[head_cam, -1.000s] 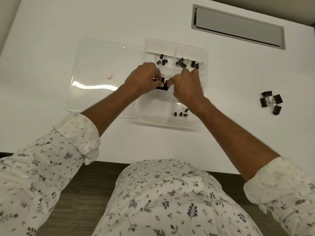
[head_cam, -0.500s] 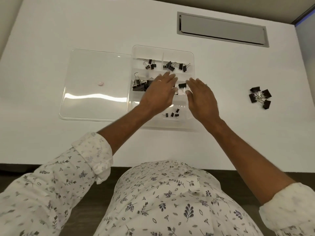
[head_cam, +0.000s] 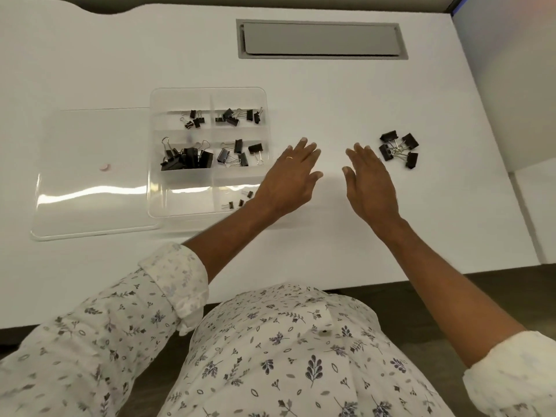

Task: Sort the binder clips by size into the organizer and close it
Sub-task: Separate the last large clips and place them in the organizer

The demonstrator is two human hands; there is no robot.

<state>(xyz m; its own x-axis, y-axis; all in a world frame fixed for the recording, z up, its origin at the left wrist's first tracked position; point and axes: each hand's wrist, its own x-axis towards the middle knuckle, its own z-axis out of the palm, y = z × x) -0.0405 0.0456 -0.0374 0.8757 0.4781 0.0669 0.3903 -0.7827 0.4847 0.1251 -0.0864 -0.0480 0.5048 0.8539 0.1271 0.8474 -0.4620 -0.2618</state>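
A clear plastic organizer point(head_cam: 180, 206) with six compartments lies on the white table, its clear lid point(head_cam: 90, 176) folded flat to the left. Black binder clips fill five compartments: large ones point(head_cam: 188, 159) in the middle left, medium ones point(head_cam: 239, 155) in the middle right, smaller ones in both far cells, tiny ones point(head_cam: 237, 201) in the near right. A loose cluster of several black clips point(head_cam: 398, 149) lies on the table to the right. My left hand point(head_cam: 288, 179) and my right hand point(head_cam: 370, 182) hover open and empty between the organizer and that cluster, the right fingertips just short of it.
A grey recessed cable hatch point(head_cam: 322, 40) sits in the table at the back. The table's right edge meets a white partition point(head_cam: 511, 85). The near table edge runs just in front of my body.
Both hands have left the organizer's middle compartments and moved right over the bare table toward the loose clips. Clips they held now lie in the middle cells. The view shifted right.
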